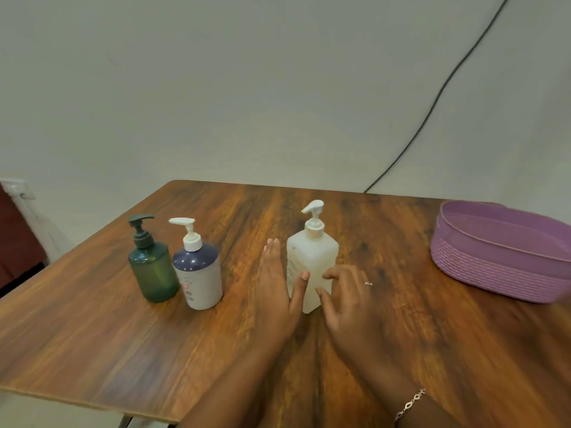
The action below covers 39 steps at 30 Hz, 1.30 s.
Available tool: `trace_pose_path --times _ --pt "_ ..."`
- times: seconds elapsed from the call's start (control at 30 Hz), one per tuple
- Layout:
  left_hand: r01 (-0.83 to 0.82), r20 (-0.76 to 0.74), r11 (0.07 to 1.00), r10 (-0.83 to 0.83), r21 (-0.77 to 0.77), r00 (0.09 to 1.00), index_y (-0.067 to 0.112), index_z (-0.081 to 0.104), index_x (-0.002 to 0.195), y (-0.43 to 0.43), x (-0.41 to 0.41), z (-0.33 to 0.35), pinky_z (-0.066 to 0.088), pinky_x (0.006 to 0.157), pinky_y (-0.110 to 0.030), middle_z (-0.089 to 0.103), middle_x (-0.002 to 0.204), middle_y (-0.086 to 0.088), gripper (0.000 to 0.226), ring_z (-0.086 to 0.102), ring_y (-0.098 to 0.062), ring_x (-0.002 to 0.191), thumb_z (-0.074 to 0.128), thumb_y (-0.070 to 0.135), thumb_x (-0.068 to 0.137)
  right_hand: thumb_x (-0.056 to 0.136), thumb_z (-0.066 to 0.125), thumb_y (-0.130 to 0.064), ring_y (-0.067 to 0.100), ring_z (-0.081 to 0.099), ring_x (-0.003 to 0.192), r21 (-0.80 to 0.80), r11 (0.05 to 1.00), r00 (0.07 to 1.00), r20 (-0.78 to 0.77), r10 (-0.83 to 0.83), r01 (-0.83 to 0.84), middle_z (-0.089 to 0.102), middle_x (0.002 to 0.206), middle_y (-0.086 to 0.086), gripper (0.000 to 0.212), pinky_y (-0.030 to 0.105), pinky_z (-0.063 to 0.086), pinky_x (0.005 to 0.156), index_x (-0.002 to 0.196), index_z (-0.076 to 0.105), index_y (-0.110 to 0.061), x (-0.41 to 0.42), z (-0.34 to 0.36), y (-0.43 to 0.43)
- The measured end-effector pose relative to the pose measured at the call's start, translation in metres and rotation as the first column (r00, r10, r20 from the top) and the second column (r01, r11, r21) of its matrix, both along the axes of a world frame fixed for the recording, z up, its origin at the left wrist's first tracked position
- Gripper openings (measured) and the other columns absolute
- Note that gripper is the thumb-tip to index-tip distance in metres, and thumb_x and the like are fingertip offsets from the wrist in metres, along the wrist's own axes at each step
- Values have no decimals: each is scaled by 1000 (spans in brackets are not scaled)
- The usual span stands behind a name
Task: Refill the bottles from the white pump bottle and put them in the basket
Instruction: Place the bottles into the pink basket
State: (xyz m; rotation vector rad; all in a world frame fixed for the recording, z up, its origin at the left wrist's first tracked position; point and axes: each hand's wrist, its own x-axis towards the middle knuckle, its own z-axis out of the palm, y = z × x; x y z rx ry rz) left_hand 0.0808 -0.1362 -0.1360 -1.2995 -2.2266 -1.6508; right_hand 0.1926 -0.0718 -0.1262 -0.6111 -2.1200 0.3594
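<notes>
I face a plain pale wall (pixel 247 72), evenly lit. A black cable (pixel 432 103) slants down it and ends behind the far edge of my wooden table (pixel 92 319), brown and softly shining. At far left stands a dark red-brown cabinet (pixel 15 242), with a blurred white wall plate (pixel 18 188) just above it.

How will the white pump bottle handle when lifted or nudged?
The white pump bottle is tall on a narrow base, so a high push could tip it. Flat sides should resist rolling and suit the left hand and right hand beside it. Fill level, hence weight, cannot be told.
</notes>
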Motion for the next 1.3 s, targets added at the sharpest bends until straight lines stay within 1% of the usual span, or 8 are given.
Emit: trace_pose_path --times 0.13,0.3,0.5,0.83,0.93,1.03,1.2,1.3 --pt "28 197 998 -39 57 980 17 12 150 10 8 7 15 108 -21 17 156 3 106 14 0 136 18 86 69 78 75 -22 5 41 109 -252 966 997 -43 -69 56 41 122 -5 59 -8 25 83 128 44 -9 -3 2 9" --pt "73 281 987 -111 140 953 12 29 146 27 6 -1 34 110 -44 39 147 -6 101 37 -17 135 17 84 76 73 73 -46 14 38 126 -414 908 997 54 -53 71 32 141 -3 92 29 42 97 144 22 -17 -16 0 20" --pt "110 279 972 -167 209 946 13 37 142 34 10 -3 42 101 -45 49 135 -2 94 48 -15 124 19 81 79 69 61 -66 18 42 124 -432 892 991 79 -111 134 37 138 0 97 29 44 93 143 23 -15 -30 -1 18" --pt "176 238 939 -251 297 938 11 41 138 48 21 23 47 96 -31 52 131 -2 97 51 -14 119 24 84 76 67 79 -43 19 48 117 -530 845 993 -39 -113 75 45 129 1 88 42 48 92 135 31 -18 -25 22 52" --pt "220 195 927 -286 302 938 27 47 130 61 32 38 49 93 -39 56 123 3 79 54 -13 114 24 82 77 61 81 -44 20 53 113 -550 829 991 -19 -130 99 50 125 -1 87 46 51 87 130 33 -23 -13 33 75" --pt "296 177 905 -360 307 916 47 45 115 76 43 54 49 90 -30 58 113 17 55 56 -7 109 24 82 78 59 84 -34 19 55 109 -569 817 989 -37 -142 96 53 122 -1 86 42 51 86 129 37 -20 3 52 96" --pt "496 72 788 -555 364 829 15 53 119 115 64 80 50 77 -18 63 106 4 72 62 -8 96 27 72 84 65 83 -18 14 52 104 -550 828 989 -23 -149 112 51 114 -3 76 27 45 79 128 40 -10 45 97 129" --pt "567 31 743 -616 357 787 21 53 112 144 84 101 48 74 -14 60 99 7 63 60 -1 91 27 71 83 66 82 -20 20 52 111 -522 837 981 -2 -194 165 52 125 3 79 28 45 82 130 38 -8 75 124 155"
